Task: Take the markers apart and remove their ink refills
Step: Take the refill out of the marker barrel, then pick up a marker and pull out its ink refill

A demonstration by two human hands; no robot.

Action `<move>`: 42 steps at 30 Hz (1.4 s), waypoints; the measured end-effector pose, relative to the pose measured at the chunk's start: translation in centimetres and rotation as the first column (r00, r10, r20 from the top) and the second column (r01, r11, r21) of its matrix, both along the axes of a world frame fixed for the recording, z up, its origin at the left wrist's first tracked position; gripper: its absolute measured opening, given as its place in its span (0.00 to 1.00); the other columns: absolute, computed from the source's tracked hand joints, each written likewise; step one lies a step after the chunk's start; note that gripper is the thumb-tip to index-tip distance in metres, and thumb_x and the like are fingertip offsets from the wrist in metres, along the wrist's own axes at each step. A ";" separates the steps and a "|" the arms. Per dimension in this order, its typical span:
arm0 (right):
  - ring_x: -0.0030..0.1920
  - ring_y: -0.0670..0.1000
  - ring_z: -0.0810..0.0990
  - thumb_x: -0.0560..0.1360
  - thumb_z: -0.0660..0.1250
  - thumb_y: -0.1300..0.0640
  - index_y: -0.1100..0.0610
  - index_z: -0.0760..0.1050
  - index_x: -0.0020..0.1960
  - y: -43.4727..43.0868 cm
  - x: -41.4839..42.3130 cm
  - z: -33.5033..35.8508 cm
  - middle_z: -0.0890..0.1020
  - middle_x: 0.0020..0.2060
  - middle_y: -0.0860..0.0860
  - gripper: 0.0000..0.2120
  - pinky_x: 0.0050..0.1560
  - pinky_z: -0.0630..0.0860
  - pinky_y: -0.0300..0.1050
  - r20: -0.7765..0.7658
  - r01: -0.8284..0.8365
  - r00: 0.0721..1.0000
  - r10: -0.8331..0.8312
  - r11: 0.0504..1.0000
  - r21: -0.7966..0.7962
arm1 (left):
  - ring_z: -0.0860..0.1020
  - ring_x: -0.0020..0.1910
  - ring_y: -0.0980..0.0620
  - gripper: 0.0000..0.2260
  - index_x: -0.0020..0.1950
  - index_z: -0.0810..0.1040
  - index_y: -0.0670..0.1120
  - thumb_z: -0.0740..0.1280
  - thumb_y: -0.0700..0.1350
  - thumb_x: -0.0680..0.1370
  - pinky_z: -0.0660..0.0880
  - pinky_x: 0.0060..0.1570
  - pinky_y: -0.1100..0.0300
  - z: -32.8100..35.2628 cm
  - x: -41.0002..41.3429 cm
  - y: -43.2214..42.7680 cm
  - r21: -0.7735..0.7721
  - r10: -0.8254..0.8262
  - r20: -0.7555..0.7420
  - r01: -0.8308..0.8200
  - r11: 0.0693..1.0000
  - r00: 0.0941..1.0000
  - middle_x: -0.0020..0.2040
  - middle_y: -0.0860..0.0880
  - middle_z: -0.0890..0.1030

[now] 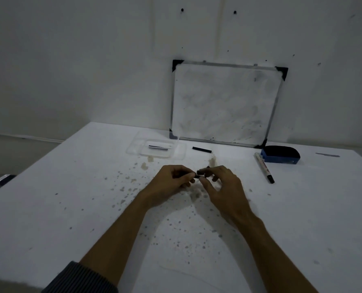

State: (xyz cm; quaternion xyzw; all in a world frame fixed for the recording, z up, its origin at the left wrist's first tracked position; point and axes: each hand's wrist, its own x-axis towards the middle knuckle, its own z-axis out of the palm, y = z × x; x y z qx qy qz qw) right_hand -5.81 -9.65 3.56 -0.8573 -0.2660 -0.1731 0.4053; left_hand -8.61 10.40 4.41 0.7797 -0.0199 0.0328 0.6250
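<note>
Desk point(70, 187), speckled. Whiteboard point(224, 102) leans at its far edge; a marker point(263, 168) lies near the board's right corner, print unreadable to me. In front of the board, my left hand point(171, 180) and right hand point(224, 185) pinch a small black marker piece point(197, 174) between them.

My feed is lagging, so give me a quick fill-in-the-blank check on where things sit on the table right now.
1. The whiteboard leans against the ____.
2. The whole marker lies on the table beside the blue ____.
3. A short black piece lies between the clear ____ and the marker.
4. The left hand and right hand grip one small ____ part between them.

Missing words: wall; eraser; tray; black
</note>
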 end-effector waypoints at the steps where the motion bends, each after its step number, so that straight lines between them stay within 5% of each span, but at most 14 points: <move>1: 0.45 0.40 0.77 0.77 0.72 0.49 0.48 0.82 0.57 0.2 0.0 0.0 0.80 0.49 0.39 0.09 0.55 0.78 0.53 0.017 0.010 1.000 -0.009 1.000 -0.019 | 0.85 0.45 0.51 0.08 0.56 0.86 0.44 0.72 0.46 0.80 0.83 0.49 0.59 0.1 -0.1 0.1 -0.019 -0.019 -0.012 0.019 1.000 1.000 0.47 0.45 0.88; 7: 0.44 0.44 0.77 0.79 0.69 0.48 0.48 0.84 0.56 2.7 0.5 1.4 0.83 0.48 0.43 0.09 0.51 0.74 0.43 0.017 -0.067 0.997 0.072 0.978 -0.200 | 0.87 0.45 0.52 0.09 0.55 0.87 0.47 0.70 0.50 0.81 0.84 0.49 0.59 1.2 -0.1 2.9 0.062 -0.014 -0.058 0.018 0.998 0.998 0.45 0.49 0.89; 10: 0.45 0.46 0.77 0.80 0.67 0.50 0.49 0.83 0.57 5.0 1.4 2.1 0.80 0.47 0.42 0.09 0.50 0.73 0.43 -0.007 -0.104 0.994 0.105 0.968 -0.229 | 0.87 0.39 0.52 0.18 0.52 0.86 0.49 0.63 0.61 0.82 0.84 0.45 0.54 1.6 0.5 5.4 0.168 0.219 -0.024 -0.212 0.963 0.975 0.40 0.51 0.89; 14: 0.46 0.50 0.78 0.79 0.68 0.52 0.52 0.83 0.53 8.7 3.9 3.4 0.83 0.47 0.49 0.07 0.52 0.76 0.51 0.026 -0.042 0.998 0.049 0.978 -0.205 | 0.84 0.49 0.44 0.17 0.52 0.83 0.47 0.63 0.58 0.82 0.80 0.50 0.50 -0.3 0.8 9.8 0.453 0.639 0.278 -0.685 0.571 0.717 0.46 0.48 0.86; 16: 0.47 0.52 0.80 0.78 0.69 0.52 0.51 0.83 0.52 10.8 5.7 4.3 0.83 0.47 0.51 0.06 0.53 0.77 0.54 0.050 0.008 0.999 0.002 0.979 -0.203 | 0.78 0.62 0.41 0.20 0.63 0.80 0.45 0.67 0.58 0.79 0.74 0.63 0.47 -2.0 0.9 11.4 0.594 0.606 0.300 -0.641 0.486 0.737 0.61 0.44 0.83; 18: 0.46 0.55 0.82 0.76 0.70 0.52 0.51 0.84 0.51 12.7 7.7 5.0 0.84 0.46 0.53 0.07 0.52 0.78 0.55 0.064 0.042 0.998 -0.029 0.975 -0.216 | 0.68 0.75 0.40 0.32 0.74 0.71 0.43 0.66 0.62 0.78 0.62 0.75 0.45 -3.5 1.1 11.9 0.709 0.547 0.192 -0.500 0.496 0.815 0.75 0.41 0.73; 21: 0.48 0.54 0.84 0.76 0.70 0.54 0.54 0.85 0.52 15.0 10.7 5.9 0.86 0.47 0.52 0.08 0.54 0.78 0.50 -0.013 0.023 1.000 -0.028 0.959 -0.282 | 0.56 0.82 0.41 0.37 0.80 0.63 0.42 0.57 0.65 0.79 0.49 0.80 0.45 -4.2 1.6 11.9 0.788 0.506 0.139 -0.405 0.465 0.851 0.83 0.39 0.59; 24: 0.50 0.54 0.84 0.76 0.71 0.56 0.56 0.86 0.54 17.3 13.3 6.3 0.87 0.50 0.53 0.10 0.48 0.76 0.42 -0.118 -0.021 0.993 -0.027 0.922 -0.386 | 0.54 0.83 0.40 0.38 0.81 0.60 0.42 0.51 0.66 0.78 0.47 0.81 0.44 -4.2 1.9 11.7 0.817 0.495 0.152 -0.391 0.424 0.855 0.83 0.38 0.57; 33: 0.44 0.56 0.84 0.71 0.73 0.55 0.58 0.83 0.52 21.2 17.4 5.3 0.85 0.46 0.54 0.12 0.48 0.83 0.50 -0.135 -0.045 0.989 -0.068 0.718 -0.695 | 0.56 0.82 0.40 0.39 0.81 0.61 0.41 0.50 0.66 0.77 0.49 0.81 0.44 -4.5 1.8 11.7 0.814 0.493 0.169 -0.403 0.419 0.854 0.83 0.38 0.58; 39: 0.47 0.54 0.85 0.72 0.74 0.53 0.57 0.85 0.54 19.9 17.0 5.8 0.87 0.50 0.54 0.12 0.50 0.84 0.51 -0.178 -0.065 0.983 -0.049 0.813 -0.578 | 0.57 0.81 0.39 0.39 0.80 0.63 0.41 0.51 0.67 0.77 0.50 0.79 0.43 -4.1 1.7 11.9 0.803 0.497 0.152 -0.400 0.442 0.854 0.82 0.37 0.60; 42: 0.49 0.51 0.85 0.76 0.72 0.52 0.55 0.86 0.55 17.0 15.1 7.1 0.88 0.50 0.51 0.11 0.51 0.81 0.46 -0.190 -0.069 0.982 -0.007 0.916 -0.396 | 0.71 0.71 0.36 0.34 0.69 0.75 0.39 0.56 0.65 0.76 0.65 0.71 0.42 -3.9 1.4 12.0 0.777 0.491 0.216 -0.453 0.437 0.844 0.71 0.36 0.74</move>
